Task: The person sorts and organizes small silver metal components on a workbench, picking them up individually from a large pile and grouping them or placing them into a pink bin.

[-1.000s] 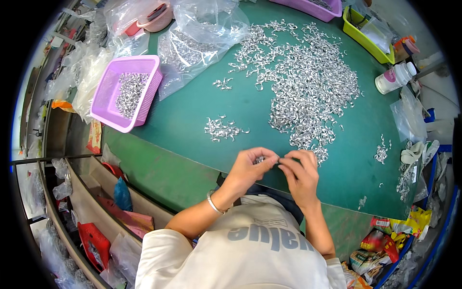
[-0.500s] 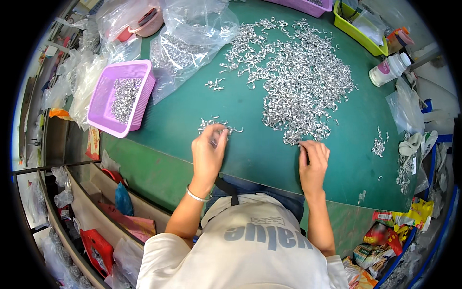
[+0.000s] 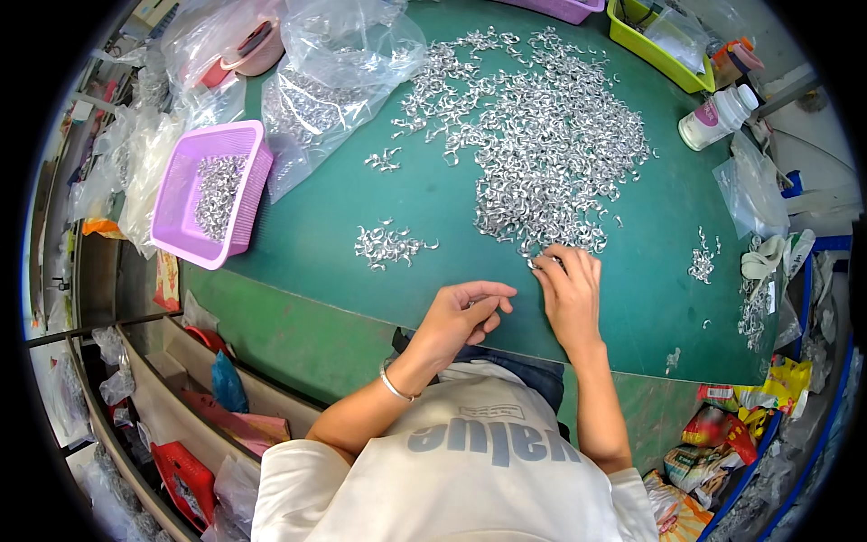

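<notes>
A wide pile of small curved silver metal pieces (image 3: 560,144) covers the middle of the green table (image 3: 334,239). At the pile's near edge, my right hand (image 3: 573,294) has its fingertips pinched together on a curved metal piece, mostly hidden by the fingers. Left of it, my left hand (image 3: 461,318) hovers over the table's front edge, index finger stretched out and the others loosely bent; nothing shows in it. A small separate heap of the same pieces (image 3: 388,246) lies beyond my left hand.
To the left stands a purple basket (image 3: 163,212) partly filled with metal pieces, beside a clear plastic bag (image 3: 312,117) of more. A white bottle (image 3: 718,117) and a yellow-green basket (image 3: 655,50) are at the far right. Loose pieces (image 3: 703,262) lie near the right edge.
My left hand has left the small heap and moved right, toward my right hand. My right hand stays at the pile's near edge. The whole view has shifted slightly.
</notes>
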{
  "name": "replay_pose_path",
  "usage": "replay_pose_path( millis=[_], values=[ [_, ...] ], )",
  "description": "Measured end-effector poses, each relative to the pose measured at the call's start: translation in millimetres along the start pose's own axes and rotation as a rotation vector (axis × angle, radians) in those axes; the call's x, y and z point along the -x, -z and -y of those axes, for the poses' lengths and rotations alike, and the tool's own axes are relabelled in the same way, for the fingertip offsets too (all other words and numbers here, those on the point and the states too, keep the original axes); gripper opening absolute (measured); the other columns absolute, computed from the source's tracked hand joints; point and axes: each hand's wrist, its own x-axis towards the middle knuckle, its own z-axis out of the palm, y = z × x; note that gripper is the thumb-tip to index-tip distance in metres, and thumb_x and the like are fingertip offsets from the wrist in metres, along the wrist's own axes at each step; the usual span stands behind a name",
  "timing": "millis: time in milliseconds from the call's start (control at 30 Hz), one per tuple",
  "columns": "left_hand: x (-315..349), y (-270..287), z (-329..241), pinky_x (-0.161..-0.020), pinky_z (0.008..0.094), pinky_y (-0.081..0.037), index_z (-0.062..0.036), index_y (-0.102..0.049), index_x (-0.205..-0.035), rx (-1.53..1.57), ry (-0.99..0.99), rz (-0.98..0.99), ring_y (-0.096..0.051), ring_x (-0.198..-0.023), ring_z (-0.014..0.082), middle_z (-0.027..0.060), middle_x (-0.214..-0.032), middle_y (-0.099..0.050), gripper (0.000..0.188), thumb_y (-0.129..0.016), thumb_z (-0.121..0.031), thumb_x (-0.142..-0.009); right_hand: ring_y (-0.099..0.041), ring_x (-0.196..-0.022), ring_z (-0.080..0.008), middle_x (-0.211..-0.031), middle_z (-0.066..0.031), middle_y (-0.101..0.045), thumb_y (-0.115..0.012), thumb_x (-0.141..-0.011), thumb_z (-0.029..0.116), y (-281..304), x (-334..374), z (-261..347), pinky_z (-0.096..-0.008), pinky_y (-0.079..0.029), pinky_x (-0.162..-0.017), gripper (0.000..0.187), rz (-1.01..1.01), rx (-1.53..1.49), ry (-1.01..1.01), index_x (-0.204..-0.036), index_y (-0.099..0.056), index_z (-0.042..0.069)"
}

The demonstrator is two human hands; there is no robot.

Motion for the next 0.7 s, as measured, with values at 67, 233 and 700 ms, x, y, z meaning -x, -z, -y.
replay_pose_path(
  millis=[67, 233, 700],
  values=[
    [0, 1, 1, -0.042, 0.0155, -0.024, 0.0020, -0.058, -0.103, -0.010, 0.012, -0.002, -0.038, -0.056, 0.0036, 0.0025, -0.080, -0.054, 0.020, -0.048, -0.010, -0.090, -0.051, -0.081, -0.0238, -0.090, -0.0066, -0.057, -0.063, -0.072, 0.003, 4, 4, -5, -0.0346, -0.036, -0.074, 0.013, -0.082, -0.051, -0.047, -0.084, -0.059, 0.003],
    [0, -2, 0, -0.040, 0.0171, -0.020, 0.0013, -0.057, -0.098, -0.025, 0.061, 0.015, -0.027, -0.050, 0.0021, -0.0032, -0.062, -0.043, 0.023, -0.045, -0.017, -0.093, -0.055, -0.076, -0.0260, -0.082, -0.0110, -0.060, -0.061, -0.074, -0.002, 12, 11, -11, -0.0332, -0.042, -0.070, 0.009, -0.239, -0.217, -0.264, -0.083, -0.058, -0.001],
    [-3, -7, 6, -0.042, 0.0174, -0.023, 0.0006, -0.054, -0.104, 0.073, 0.041, 0.071, -0.031, -0.050, 0.0043, -0.0012, -0.065, -0.043, 0.021, -0.044, -0.015, -0.093, -0.047, -0.096, -0.0274, -0.096, -0.0065, -0.055, -0.066, -0.070, 0.007, 23, 10, 7, -0.0393, -0.033, -0.082, 0.015, -0.076, 0.083, -0.165, -0.084, -0.062, 0.005]
  ],
)
